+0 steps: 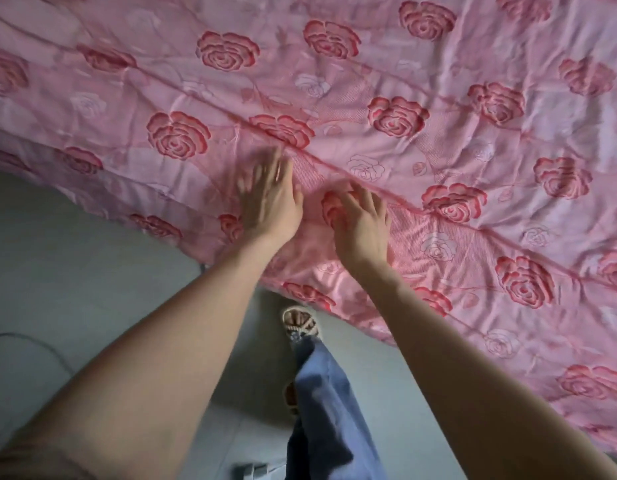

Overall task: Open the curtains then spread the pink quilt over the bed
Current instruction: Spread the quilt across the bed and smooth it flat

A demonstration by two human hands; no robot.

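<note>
The pink quilt (386, 81) with red rose prints lies spread across the bed and fills the upper and right part of the view. Its near edge hangs over the bed's side. A raised fold runs diagonally across it from upper left to lower right. My left hand (270, 199) lies flat on the quilt near that fold, fingers straight and blurred. My right hand (360, 216) rests beside it on the quilt, fingers spread and slightly bent. Neither hand grips the cloth. The curtains are out of view.
Grey floor (75, 271) lies at the lower left beside the bed. My leg in blue trousers (321, 393) and a sandalled foot (300, 322) stand close to the bed's edge. A thin cable (40, 342) curves over the floor at the left.
</note>
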